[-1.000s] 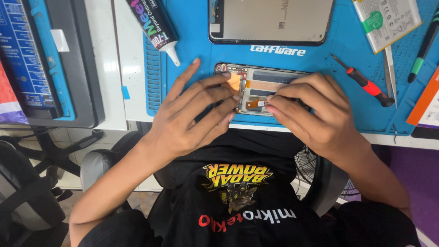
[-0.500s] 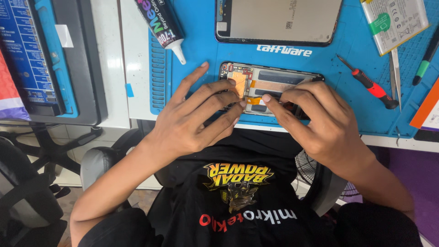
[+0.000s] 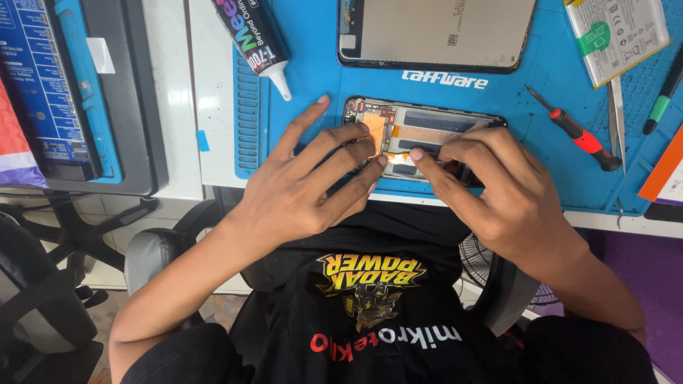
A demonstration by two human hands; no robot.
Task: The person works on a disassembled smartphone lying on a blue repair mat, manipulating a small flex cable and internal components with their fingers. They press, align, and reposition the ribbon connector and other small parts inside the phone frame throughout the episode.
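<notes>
Since the earlier frame both hands have slid slightly nearer along the opened phone [image 3: 427, 139], fingertips closing together. The left hand [image 3: 306, 185] lies flat on the phone's left half, fingers spread, clasping nothing; the right hand [image 3: 498, 192] presses its curled fingers onto the phone's right half. The phone sits at the near edge of the blue mat [image 3: 313, 85] on the white worktop [image 3: 206, 107]. Hard pressure there could, I judge, tear the orange flex or shove the phone off the edge. A glue tube [image 3: 252, 39], red screwdriver [image 3: 580, 135] and detached screen [image 3: 434, 32] lie beyond; chairs stand below.
</notes>
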